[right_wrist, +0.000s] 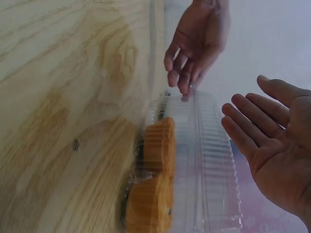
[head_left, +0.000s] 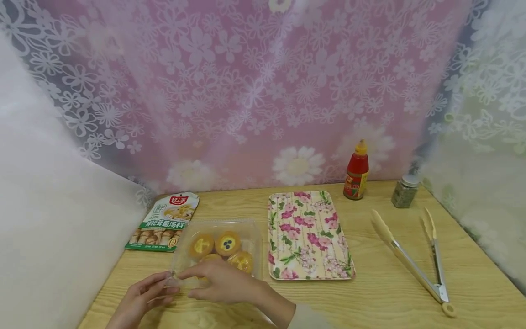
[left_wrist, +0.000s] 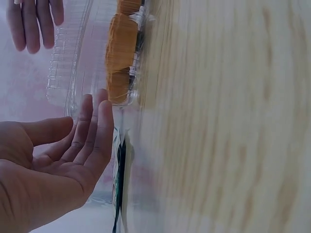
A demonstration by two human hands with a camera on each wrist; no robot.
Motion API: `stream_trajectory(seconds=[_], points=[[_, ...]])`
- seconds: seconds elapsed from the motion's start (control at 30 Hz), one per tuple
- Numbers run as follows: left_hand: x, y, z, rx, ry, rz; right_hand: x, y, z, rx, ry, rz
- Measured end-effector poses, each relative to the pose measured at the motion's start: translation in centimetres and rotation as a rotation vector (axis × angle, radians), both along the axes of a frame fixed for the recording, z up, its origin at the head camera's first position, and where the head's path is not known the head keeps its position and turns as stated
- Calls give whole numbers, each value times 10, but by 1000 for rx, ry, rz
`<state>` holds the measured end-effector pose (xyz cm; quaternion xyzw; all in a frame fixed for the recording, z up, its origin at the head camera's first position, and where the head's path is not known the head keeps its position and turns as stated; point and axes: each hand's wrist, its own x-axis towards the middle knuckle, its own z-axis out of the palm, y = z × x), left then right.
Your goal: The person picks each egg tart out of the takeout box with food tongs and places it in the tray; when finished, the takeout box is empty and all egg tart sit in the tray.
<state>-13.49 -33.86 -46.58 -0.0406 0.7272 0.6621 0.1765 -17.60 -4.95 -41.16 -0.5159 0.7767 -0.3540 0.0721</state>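
Observation:
A clear plastic clamshell box [head_left: 256, 230] sits on the wooden table with several small round golden cakes [head_left: 228, 243] inside; one has dark dots on top. Its lid appears down over them. At the near left corner, my left hand [head_left: 145, 294] pinches the box's rim between thumb and fingertips, as the left wrist view [left_wrist: 63, 160] of that hand also shows. My right hand [head_left: 223, 281] is held over the near side of the box, its fingers fairly straight and pointing left. In the right wrist view, this right hand [right_wrist: 277, 141] is beside the lid with nothing in its grasp.
A green and white mushroom seasoning packet [head_left: 164, 221] lies behind the box at left. Right of the box is a floral tray [head_left: 308, 235]. Farther right are a red sauce bottle [head_left: 356, 173], a spice jar [head_left: 405, 192] and spread tongs [head_left: 415, 269]. Patterned curtains hang behind.

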Motion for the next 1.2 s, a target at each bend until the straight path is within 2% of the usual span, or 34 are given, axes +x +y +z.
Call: stream_trajectory(seconds=[0.17,0.33,0.63,0.8,1.0,1.2], points=[[2,1,0,18,-6,31,3,-15,-6,69,39,23],[3,3,-1,46,-9,49,7,-26,-11,126,101,13],[4,8,-5,45,-44,127,15,-37,-20,185,251,-61],[4,7,-5,71,-51,141,18,-46,-22,173,362,-114],[5,6,-5,109,-74,126,22,-58,-24,185,508,-181],[4,9,-5,98,-75,150,21,-67,-27,218,570,-222]])
